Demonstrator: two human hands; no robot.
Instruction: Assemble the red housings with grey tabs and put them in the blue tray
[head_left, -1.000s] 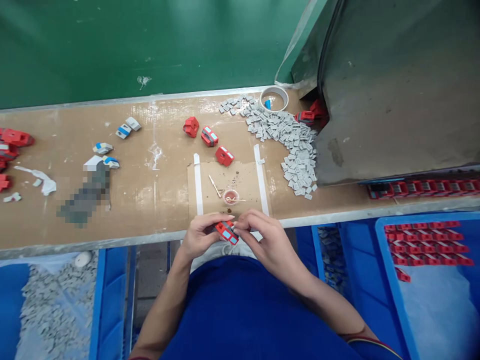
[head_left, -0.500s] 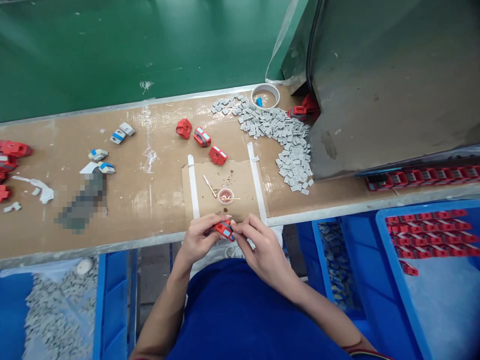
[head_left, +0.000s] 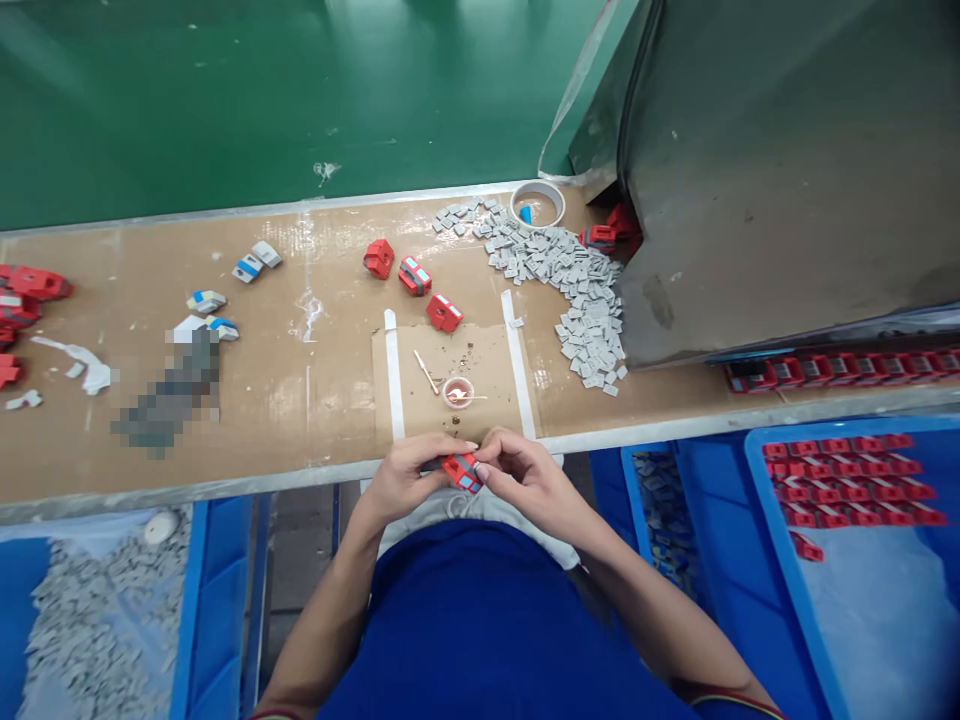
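A small red plastic piece [head_left: 460, 472], much like a toy vehicle body with a grey band and pale blue panels, is held just off the bench's front edge. My left hand [head_left: 409, 480] is closed on its left end. At its right end, the thumb and fingers of my right hand [head_left: 534, 484] pinch close together against it; any small part between them is hidden. Beyond my hands sit a small round tub [head_left: 457, 393] of reddish-brown stuff and a thin white stick [head_left: 427, 371]. Three similar red pieces [head_left: 445, 313] lie farther back.
Small grey tiles [head_left: 592, 330] are heaped at the right, by a tape roll [head_left: 561, 205] and a large metal housing [head_left: 787, 190]. Blue bins [head_left: 757, 500] flank me below the bench. More red pieces [head_left: 37, 283] and blue-white blocks [head_left: 247, 268] lie left.
The red piece stays in both hands and has tilted slightly. My right fingers have shifted and curled in closer at its right end. The whole view has moved a little.
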